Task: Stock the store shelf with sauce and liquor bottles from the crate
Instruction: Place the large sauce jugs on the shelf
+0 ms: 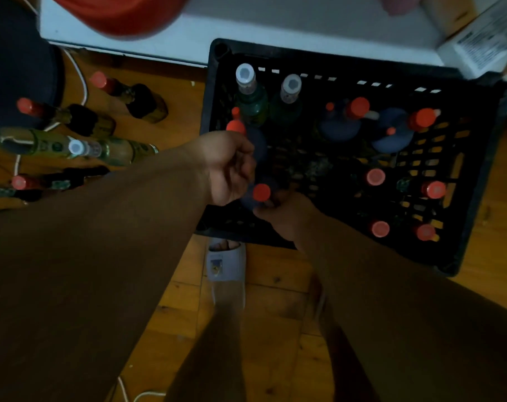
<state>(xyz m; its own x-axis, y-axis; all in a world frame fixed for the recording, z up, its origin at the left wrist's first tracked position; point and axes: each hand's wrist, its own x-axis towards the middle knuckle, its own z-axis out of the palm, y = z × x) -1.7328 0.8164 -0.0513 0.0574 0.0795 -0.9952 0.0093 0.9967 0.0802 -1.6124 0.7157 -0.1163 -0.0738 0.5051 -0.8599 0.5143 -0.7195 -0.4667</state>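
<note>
Right hand (pixel 287 213) fingers curled round dark red-capped bottle (pixel 261 192), near-left corner of black crate (pixel 214 91). Left hand (pixel 229 166) fingers loosely curled just above, grip unclear in dim light. Risk: bottle slipping or knocking neighbouring red-capped bottle (pixel 236 126) if lifted crooked.

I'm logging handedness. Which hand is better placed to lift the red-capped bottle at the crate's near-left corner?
Probably the right hand: its fingers already reach the dark red-capped bottle in the black plastic crate. The left hand hangs curled beside it.
</note>
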